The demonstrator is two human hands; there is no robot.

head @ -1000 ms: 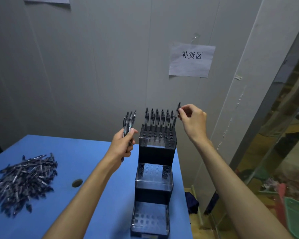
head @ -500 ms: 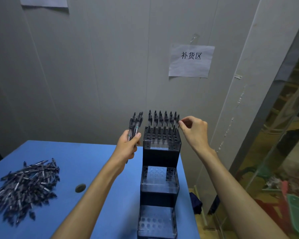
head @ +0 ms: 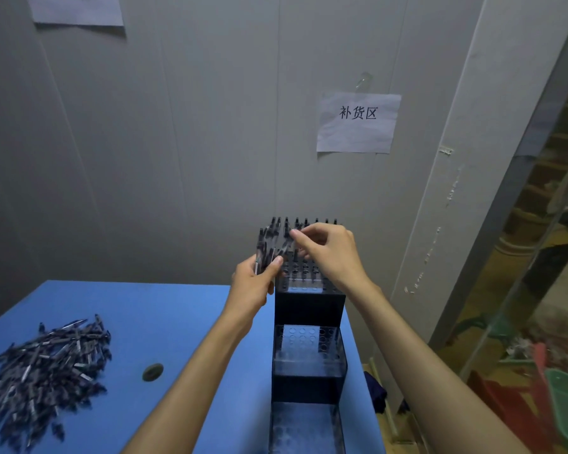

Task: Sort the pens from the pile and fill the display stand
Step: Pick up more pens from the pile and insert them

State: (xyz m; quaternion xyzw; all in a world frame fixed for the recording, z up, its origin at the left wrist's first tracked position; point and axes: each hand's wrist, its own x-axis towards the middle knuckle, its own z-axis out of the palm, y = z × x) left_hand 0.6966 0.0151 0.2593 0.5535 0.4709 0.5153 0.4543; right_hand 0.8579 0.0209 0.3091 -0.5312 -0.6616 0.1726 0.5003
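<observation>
A black three-tier display stand (head: 309, 309) rises on the blue table (head: 145, 306) at its right side. Its top tier holds several dark pens (head: 312, 222) upright along the back rows; the two lower tiers show open holes. My left hand (head: 253, 286) grips a small bunch of pens (head: 265, 247) just left of the top tier. My right hand (head: 328, 253) reaches across the top tier and pinches one pen (head: 287, 242) from that bunch. A pile of dark pens (head: 43, 365) lies at the table's left.
A small round dark disc (head: 152, 371) lies on the table between the pile and the stand. A grey wall with a paper sign (head: 358, 122) stands right behind. To the right, past the table edge, are a glass partition and floor clutter (head: 538, 371).
My right hand has left the top tier's far right corner and moved left to the bunch in my left hand, pinching a pen there. My left hand has edged closer to the stand.
</observation>
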